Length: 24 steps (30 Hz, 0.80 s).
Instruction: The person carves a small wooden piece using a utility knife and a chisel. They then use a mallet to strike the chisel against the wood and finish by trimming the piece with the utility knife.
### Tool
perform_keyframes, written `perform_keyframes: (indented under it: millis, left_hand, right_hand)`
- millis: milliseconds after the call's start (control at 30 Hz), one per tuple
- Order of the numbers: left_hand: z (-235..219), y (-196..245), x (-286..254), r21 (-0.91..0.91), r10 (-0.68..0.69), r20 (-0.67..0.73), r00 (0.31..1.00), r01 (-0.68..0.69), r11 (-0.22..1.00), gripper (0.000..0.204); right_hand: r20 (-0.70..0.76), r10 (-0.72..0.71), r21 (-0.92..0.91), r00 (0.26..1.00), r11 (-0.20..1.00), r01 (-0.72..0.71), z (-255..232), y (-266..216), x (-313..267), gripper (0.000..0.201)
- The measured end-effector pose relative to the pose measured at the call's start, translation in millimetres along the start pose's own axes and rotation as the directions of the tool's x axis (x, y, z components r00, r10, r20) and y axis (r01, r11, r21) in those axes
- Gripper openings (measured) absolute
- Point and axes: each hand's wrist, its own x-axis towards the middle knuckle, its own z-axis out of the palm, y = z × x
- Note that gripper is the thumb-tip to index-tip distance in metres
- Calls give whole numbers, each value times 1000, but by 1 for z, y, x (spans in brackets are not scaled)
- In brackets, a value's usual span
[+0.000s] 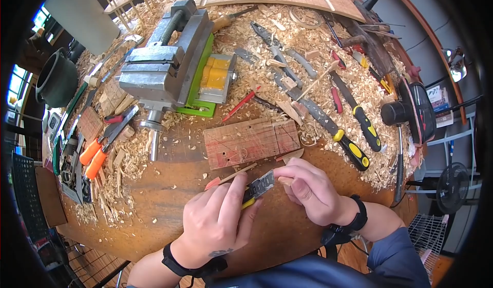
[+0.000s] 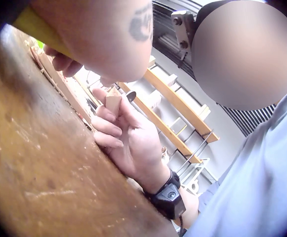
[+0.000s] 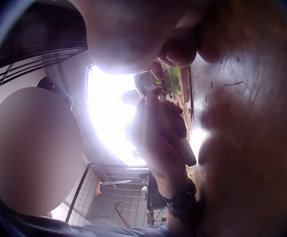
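Observation:
My left hand (image 1: 218, 218) grips a utility knife (image 1: 261, 184) with a yellow and dark handle; its grey metal end points up and right toward the other hand. In the left wrist view the yellow handle (image 2: 42, 34) shows beside the palm. My right hand (image 1: 310, 190) pinches a small pale wood piece (image 2: 112, 104) between thumb and fingers, close to the knife's end. Just beyond the hands lies a reddish, scratched wooden board (image 1: 251, 143) with small holes. A thin wood strip with a red end (image 1: 213, 183) lies by the left knuckles.
A metal vise (image 1: 159, 72) on a green base stands back left. Wood shavings (image 1: 308, 46) cover much of the bench (image 1: 169, 195). Yellow-and-black-handled files (image 1: 354, 152) lie at right, beside a black mallet (image 1: 395, 114). Orange-handled tools (image 1: 95, 159) lie at left.

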Motion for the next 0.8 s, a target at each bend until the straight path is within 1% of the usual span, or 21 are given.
perform_keyframes:
  millis: [33,100,133,167,200,300,367,400,467,500,567,600,633,700,733,767,800]
  left_hand:
    - [0,0,0,1,-2,-1,1000,2,1000,51]
    - [1,0,0,-29,45,17,999,-45,999,52]
    - [1,0,0,-29,46,16,999,-45,999,52]
    - [0,1,0,-44,60,38,997,-58,997,53]
    - [-1,2,1,-60,75,60,995,-72,996,54]
    - [0,3,1,-61,100,56,993,-96,993,54]
    - [1,2,1,-67,104,46,994,-101,993,53]
    - [1,2,0,-72,108,35,993,-106,992,53]
    - [0,2,1,-62,111,40,993,-108,992,53]
    - [-1,2,1,-53,115,45,992,-112,992,54]
    - [-2,2,1,-52,111,47,993,-108,993,55]
    - [-3,2,1,-52,106,49,993,-104,993,56]
    - [-5,1,3,-51,106,49,993,-103,993,56]
    - [-9,-2,7,-1,92,-44,995,-93,996,56]
    - [-10,-3,6,-1,93,-44,995,-93,996,56]
    - [-9,-5,6,9,58,-54,997,-57,998,56]
    - [-9,-6,5,19,23,-63,998,-21,1000,56]
  right_hand:
    - [17,-22,-27,1000,999,23,-1,1,0,30]
    - [34,-45,-53,998,998,46,-2,5,-3,30]
    - [62,76,81,995,993,-81,-3,7,-6,32]
    - [107,191,208,976,955,-210,-3,9,-9,35]
    - [106,191,208,976,955,-210,-2,12,-9,35]
    - [69,163,238,984,955,-175,0,11,-8,37]
    - [62,189,123,980,973,-195,0,-3,-6,31]
    - [63,188,123,980,973,-194,0,-5,-5,31]
    - [107,170,95,980,979,-180,-1,-7,-3,29]
    - [106,170,94,980,979,-180,-3,-6,-3,29]
    - [145,226,116,963,963,-243,-6,-1,-3,31]
    - [146,225,116,963,963,-243,-5,-1,-3,31]
    - [132,206,89,970,972,-218,-5,-1,-3,31]
    - [120,186,60,975,979,-194,-3,-1,-3,31]
    - [86,147,49,985,987,-151,-1,-1,-3,30]
    - [53,107,37,993,993,-109,0,0,-3,30]
    - [52,107,37,993,993,-109,-1,1,-3,30]
